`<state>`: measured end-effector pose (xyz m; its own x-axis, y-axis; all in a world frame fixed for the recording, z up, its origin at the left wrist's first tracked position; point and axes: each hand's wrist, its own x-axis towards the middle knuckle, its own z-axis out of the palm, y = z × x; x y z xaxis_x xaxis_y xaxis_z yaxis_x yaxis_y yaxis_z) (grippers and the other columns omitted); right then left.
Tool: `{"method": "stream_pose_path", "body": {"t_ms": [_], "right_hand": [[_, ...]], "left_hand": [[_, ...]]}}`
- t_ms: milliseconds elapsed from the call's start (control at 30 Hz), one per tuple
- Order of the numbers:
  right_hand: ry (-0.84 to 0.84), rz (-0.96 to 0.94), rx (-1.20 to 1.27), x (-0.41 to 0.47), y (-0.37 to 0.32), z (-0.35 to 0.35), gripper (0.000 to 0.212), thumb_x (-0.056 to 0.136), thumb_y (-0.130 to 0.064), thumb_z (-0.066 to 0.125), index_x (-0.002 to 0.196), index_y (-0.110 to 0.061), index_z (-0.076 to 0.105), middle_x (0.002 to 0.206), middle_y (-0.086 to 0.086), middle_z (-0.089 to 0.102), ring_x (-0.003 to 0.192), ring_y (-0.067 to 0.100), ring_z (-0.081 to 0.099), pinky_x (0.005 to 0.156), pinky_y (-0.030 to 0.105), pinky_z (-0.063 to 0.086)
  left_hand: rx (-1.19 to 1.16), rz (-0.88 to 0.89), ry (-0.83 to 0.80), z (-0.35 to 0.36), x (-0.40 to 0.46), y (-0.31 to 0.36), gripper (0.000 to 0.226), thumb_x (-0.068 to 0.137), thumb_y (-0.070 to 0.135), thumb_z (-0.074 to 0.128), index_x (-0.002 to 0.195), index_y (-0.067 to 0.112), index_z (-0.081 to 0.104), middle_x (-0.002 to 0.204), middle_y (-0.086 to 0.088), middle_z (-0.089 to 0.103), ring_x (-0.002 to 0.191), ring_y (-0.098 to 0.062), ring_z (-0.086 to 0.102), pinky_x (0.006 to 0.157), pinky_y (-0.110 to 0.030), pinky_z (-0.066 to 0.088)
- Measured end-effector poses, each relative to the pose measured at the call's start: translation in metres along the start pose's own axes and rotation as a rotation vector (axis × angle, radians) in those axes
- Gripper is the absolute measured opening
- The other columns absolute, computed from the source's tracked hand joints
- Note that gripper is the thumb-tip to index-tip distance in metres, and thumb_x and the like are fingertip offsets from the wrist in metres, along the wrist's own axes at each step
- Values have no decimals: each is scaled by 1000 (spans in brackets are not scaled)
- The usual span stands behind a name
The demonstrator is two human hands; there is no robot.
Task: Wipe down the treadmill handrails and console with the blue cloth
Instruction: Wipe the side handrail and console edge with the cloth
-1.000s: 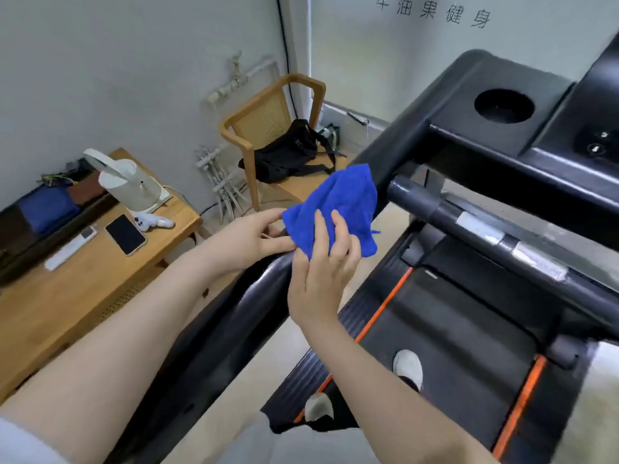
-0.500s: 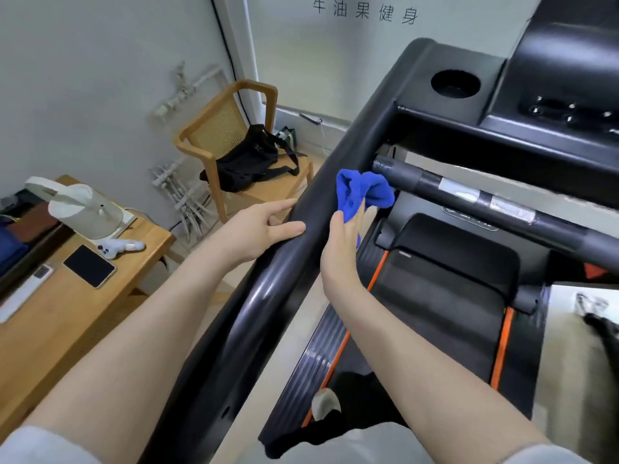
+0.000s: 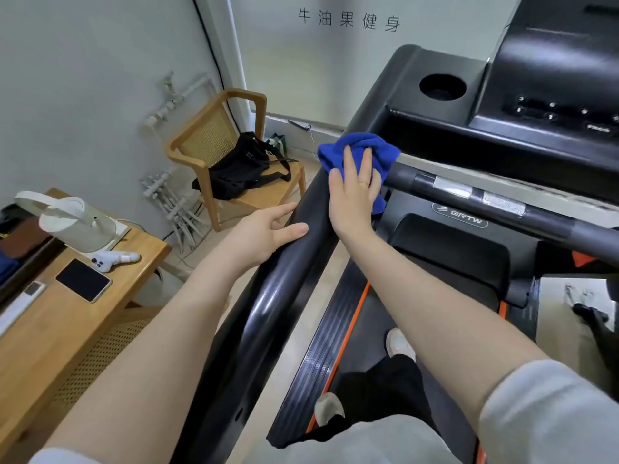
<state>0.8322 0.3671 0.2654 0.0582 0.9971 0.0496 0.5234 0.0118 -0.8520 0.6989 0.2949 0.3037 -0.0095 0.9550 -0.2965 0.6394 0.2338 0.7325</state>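
Item: bunched blue microfibre cloth (image 3: pixel 360 147), at junction of glossy black left handrail (image 3: pixel 268 296) and crossbar (image 3: pixel 469 192). Right hand (image 3: pixel 355 192) presses it, fingers straight. Left hand (image 3: pixel 264 234) rests flat on rail. Risk: loose fold slipping off rounded rail if pressure eases.

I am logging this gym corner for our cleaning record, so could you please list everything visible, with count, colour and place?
blue cloth: one, blue, where the left handrail meets the crossbar
black treadmill handrail: one, glossy black, running up the middle
black crossbar: one, black with silver patches, below the console
black console: one, black, top right, with a round cup holder
wooden chair: one, tan, by the wall, with a black bag on it
wooden table: one, tan, left
white kettle: one, on the table
black phone: one, on the table
left hand: rests on the handrail
right hand: presses the cloth
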Motion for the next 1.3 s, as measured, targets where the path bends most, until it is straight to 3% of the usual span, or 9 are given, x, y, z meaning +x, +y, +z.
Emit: {"method": "stream_pose_path", "body": {"t_ms": [100, 200, 300, 500, 600, 733, 933, 1100, 1300], "right_hand": [[-32, -61, -156, -3, 1, -5, 49, 100, -31, 23, 148, -21, 20, 158, 5, 4, 143, 30, -1, 117, 43, 2], [-93, -413, -349, -42, 3, -1, 56, 96, -30, 13, 138, -6, 41, 152, 10, 28, 144, 32, 9, 117, 46, -1], [-213, -558, -263, -54, -4, -13, 63, 89, -39, 13, 134, -12, 50, 144, 3, 44, 140, 26, 22, 114, 37, 6], [-475, -646, -630, 48, -13, -24, 54, 95, -33, 16, 113, -26, 66, 129, -6, 58, 132, 17, 35, 109, 31, 7], [-474, -751, -700, 97, -17, -28, 46, 96, -32, 28, 76, -16, 66, 87, 3, 68, 92, 20, 56, 101, 34, 23], [-526, -705, -725, 157, -19, -46, 44, 93, -23, 37, 50, -17, 36, 51, -1, 45, 58, 21, 39, 82, 31, 30], [-449, -695, -924, 172, -29, -34, 37, 92, -23, 31, 59, -18, 48, 69, 0, 50, 77, 26, 49, 80, 37, 34], [-470, -1019, -736, 111, -20, -22, 40, 93, -27, 33, 53, -23, 36, 65, -3, 50, 66, 21, 45, 66, 33, 26], [-596, -1095, -725, 160, -5, -37, 45, 93, -40, 27, 82, -23, 67, 78, -7, 67, 76, 17, 58, 81, 32, 38]], "left_hand": [[8, -17, -1, 1, -1, 0, 54, 87, 42, 56, 138, 33, 42, 85, 6, 64, 76, -10, 60, 71, -24, 46], [9, -30, 6, 2, -1, -4, 45, 85, 45, 58, 128, 32, 52, 103, 1, 68, 94, -15, 62, 89, -31, 47], [2, -29, 16, 3, -2, -1, 18, 87, 34, 60, 91, 16, 60, 77, 4, 56, 70, -13, 50, 71, -27, 39], [10, -91, -23, -3, -3, 11, 52, 87, 32, 61, 136, 29, 44, 77, 2, 48, 66, -9, 44, 66, -20, 35], [-21, -102, -28, -2, -7, 16, 48, 88, 31, 59, 134, 35, 45, 76, 6, 50, 64, -6, 47, 66, -15, 36], [-15, -180, -37, -1, -11, 21, 49, 89, 35, 57, 135, 42, 41, 89, 9, 56, 78, -3, 53, 73, -20, 38], [49, -320, -97, -13, -2, 34, 60, 80, 43, 65, 134, 45, 40, 99, 8, 60, 91, -8, 60, 87, -27, 46], [242, -467, -166, -10, 25, 58, 92, 71, 60, 65, 146, 36, 16, 145, 2, 41, 128, -19, 45, 98, -30, 36], [239, -386, 56, -4, 73, 90, 67, 78, 58, 58, 134, 24, 43, 121, 4, 59, 105, -14, 56, 85, -26, 44]]}}
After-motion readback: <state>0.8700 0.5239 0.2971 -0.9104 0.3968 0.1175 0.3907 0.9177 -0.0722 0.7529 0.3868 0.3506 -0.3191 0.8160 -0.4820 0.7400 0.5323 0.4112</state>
